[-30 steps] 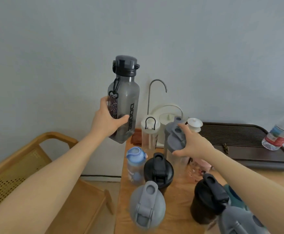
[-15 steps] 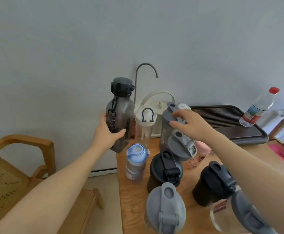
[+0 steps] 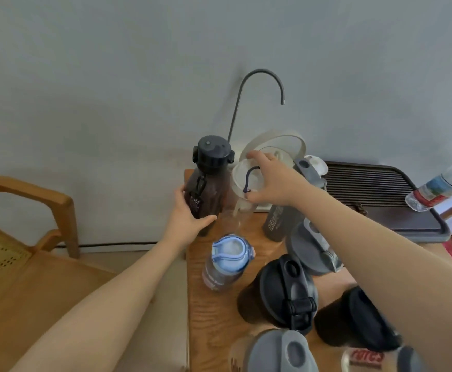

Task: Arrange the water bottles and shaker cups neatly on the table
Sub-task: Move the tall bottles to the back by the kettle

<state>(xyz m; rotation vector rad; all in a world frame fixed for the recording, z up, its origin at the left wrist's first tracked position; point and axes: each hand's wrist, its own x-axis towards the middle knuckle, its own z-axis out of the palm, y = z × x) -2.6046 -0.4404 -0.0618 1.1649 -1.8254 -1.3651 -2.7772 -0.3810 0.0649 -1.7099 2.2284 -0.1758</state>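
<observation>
My left hand [image 3: 186, 214] grips a tall smoky grey bottle [image 3: 208, 183] with a black cap, standing at the far left corner of the wooden table [image 3: 219, 315]. My right hand [image 3: 273, 181] is closed over the white lid of a clear bottle [image 3: 242, 200] right beside it. Nearer me stand a blue-lidded bottle [image 3: 226, 261], a black-lidded shaker [image 3: 281, 294], another black shaker [image 3: 356, 318], a grey-lidded shaker [image 3: 311, 245] and a tall grey shaker [image 3: 281, 218]. Two more cups sit at the bottom edge, one a grey-lidded cup [image 3: 278, 350].
A white kettle base with a curved grey spout [image 3: 259, 84] stands against the wall. A dark slatted tea tray [image 3: 375, 194] lies at the right, with a plastic water bottle [image 3: 439, 189] on its far end. A wooden chair [image 3: 31, 224] stands left of the table.
My left hand lowered the smoky grey bottle down onto the table's far left corner. My right hand moved left from the grey shaker lid onto the clear bottle's white lid.
</observation>
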